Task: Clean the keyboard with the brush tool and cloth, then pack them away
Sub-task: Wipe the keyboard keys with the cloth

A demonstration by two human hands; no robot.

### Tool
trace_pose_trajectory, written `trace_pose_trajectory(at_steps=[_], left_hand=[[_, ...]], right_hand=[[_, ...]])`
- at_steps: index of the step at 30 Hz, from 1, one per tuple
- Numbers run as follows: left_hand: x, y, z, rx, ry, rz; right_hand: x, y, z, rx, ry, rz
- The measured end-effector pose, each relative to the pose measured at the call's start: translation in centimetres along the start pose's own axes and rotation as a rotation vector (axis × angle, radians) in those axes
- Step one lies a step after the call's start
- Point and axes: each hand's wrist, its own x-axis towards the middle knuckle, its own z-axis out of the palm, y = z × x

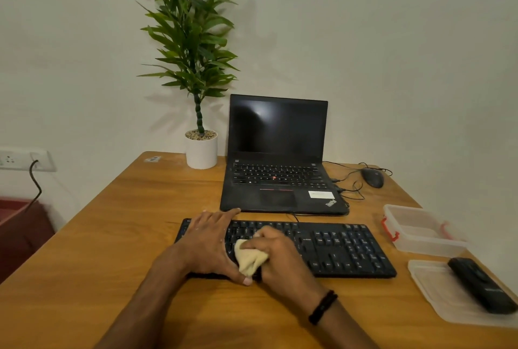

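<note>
Soft indoor light, faint plant (190, 26) shadow on wall (392, 40), laptop screen (277, 127) glare, warped blurry edges

Two hands: left hand (208, 239), right hand (276, 253). One cloth (249, 260). One keyboard (344, 247), lower centre (plus one laptop (277, 158) above it). One mouse (372, 177). One potted plant (196, 68), upper centre. Lower right: one clear box (429, 245), one lid (431, 289), one brush tool (482, 284).

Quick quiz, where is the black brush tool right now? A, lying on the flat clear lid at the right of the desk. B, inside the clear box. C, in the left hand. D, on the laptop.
A: the black brush tool lies on the flat clear lid near the desk's right edge, outside the open clear box.
</note>
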Motion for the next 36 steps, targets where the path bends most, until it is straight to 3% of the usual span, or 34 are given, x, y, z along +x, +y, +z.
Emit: trace_pose_trajectory(at_steps=[3,6,11,13,18,24,27,29,32,34,36], left_hand=[[-0.5,-0.4,-0.2,0.017,0.001,0.016],[-0.9,0.0,-0.1,-0.072,-0.024,-0.032],[-0.7,0.8,0.1,-0.078,-0.019,-0.027],[-0.6,0.6,-0.1,-0.072,-0.012,-0.018],[-0.6,-0.1,0.3,-0.035,-0.007,0.008],[-0.6,0.5,0.0,-0.046,-0.009,0.001],[-0.5,0.6,0.2,-0.044,-0.023,-0.005],[-0.4,0.6,0.2,-0.041,-0.027,-0.01],[-0.4,0.1,0.1,-0.038,-0.012,-0.016],[-0.5,0.1,0.3,-0.043,-0.007,-0.011],[-0.4,0.5,0.4,-0.042,-0.018,-0.005]], right_hand=[[-0.1,-0.6,0.6,0.057,-0.103,-0.042],[-1.4,1.5,-1.8,0.004,-0.167,0.05],[-1.8,2.4,-2.8,-0.236,0.057,0.214],[-1.7,0.7,-1.2,-0.217,0.09,0.194],[-3.8,-1.0,-0.7,-0.066,-0.067,0.053],[-3.9,2.7,-3.4,-0.354,0.184,0.404],[-4.2,1.8,-2.6,-0.317,0.242,0.517],[-4.1,0.1,-0.9,-0.233,0.234,0.434],[-4.4,-1.1,-0.1,-0.071,0.084,0.241],[-4.9,0.3,-1.3,-0.047,0.072,0.25],[-5.3,2.2,-2.4,-0.168,0.219,0.361]])
